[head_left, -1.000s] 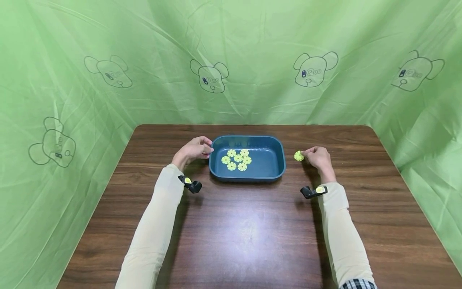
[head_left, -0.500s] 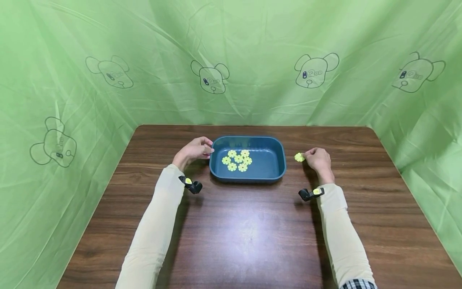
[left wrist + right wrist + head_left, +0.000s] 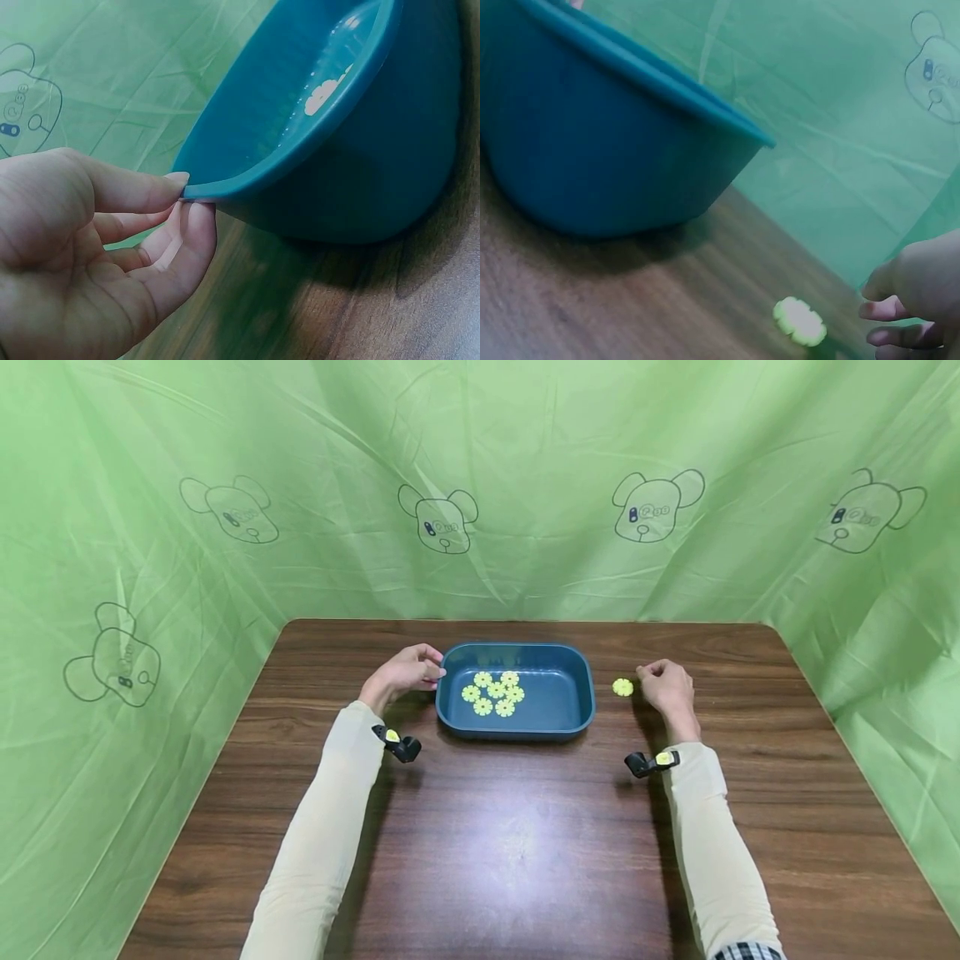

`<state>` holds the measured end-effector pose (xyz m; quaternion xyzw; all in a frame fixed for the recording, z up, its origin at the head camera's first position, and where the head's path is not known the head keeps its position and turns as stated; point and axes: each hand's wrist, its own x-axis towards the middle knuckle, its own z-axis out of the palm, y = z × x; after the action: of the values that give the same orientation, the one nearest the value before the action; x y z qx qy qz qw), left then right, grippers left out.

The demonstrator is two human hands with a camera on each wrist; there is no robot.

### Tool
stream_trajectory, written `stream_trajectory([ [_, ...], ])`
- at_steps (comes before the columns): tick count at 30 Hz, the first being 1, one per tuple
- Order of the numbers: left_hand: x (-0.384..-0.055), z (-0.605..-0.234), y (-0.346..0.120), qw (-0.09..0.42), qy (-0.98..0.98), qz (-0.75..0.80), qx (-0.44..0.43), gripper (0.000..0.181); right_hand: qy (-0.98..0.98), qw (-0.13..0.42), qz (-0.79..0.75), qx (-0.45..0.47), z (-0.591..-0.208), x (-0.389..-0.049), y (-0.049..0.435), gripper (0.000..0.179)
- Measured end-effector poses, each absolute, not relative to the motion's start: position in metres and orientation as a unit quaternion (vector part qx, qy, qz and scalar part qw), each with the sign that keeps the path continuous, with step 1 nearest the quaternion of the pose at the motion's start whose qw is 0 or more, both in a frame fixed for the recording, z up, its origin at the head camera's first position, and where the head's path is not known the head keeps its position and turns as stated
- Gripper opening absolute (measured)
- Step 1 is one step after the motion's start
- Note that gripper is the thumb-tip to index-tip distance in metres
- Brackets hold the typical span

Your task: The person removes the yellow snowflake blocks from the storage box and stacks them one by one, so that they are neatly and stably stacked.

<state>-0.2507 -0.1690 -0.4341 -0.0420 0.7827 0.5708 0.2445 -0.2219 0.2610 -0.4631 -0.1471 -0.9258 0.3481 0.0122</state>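
A blue rectangular basin [image 3: 555,714] stands on the wooden table, with several yellow flower-shaped discs [image 3: 497,691] lying flat on the left part of its floor. At its left end my left hand [image 3: 403,671] pinches the rim between thumb and fingers, as the left wrist view shows on the basin's edge [image 3: 247,180]. One more yellow flower-shaped disc [image 3: 622,687] lies on the table to the right of the basin. Just right of this disc is my right hand [image 3: 667,687], apart from it. In the right wrist view its fingers [image 3: 889,309] are loosely bent and hold nothing.
The dark wood table [image 3: 510,877] reaches back to a green cloth [image 3: 540,585] with bear-like outlines. Cloth also closes off the left and right sides. A small black camera [image 3: 652,763] is strapped to each wrist.
My right hand has let go of the yellow flower-shaped disc and drawn slightly right, leaving it on the table. The left hand and the basin stay in place.
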Motion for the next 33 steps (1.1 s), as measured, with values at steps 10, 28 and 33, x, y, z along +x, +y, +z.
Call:
stream_trajectory([
  [10,-0.247,-0.432,-0.169,0.243,0.78,0.575,-0.044,0.034,-0.917,0.083,0.374,-0.111,-0.44,-0.226,0.252,0.039],
  [28,-0.239,-0.429,-0.165,0.241,0.782,0.574,-0.035,0.037,-0.89,0.099,0.445,-0.011,-0.415,-0.224,0.193,0.029],
  [33,-0.237,-0.428,-0.163,0.24,0.78,0.576,-0.042,0.036,-0.885,0.093,0.456,0.02,-0.415,-0.222,0.174,0.026],
])
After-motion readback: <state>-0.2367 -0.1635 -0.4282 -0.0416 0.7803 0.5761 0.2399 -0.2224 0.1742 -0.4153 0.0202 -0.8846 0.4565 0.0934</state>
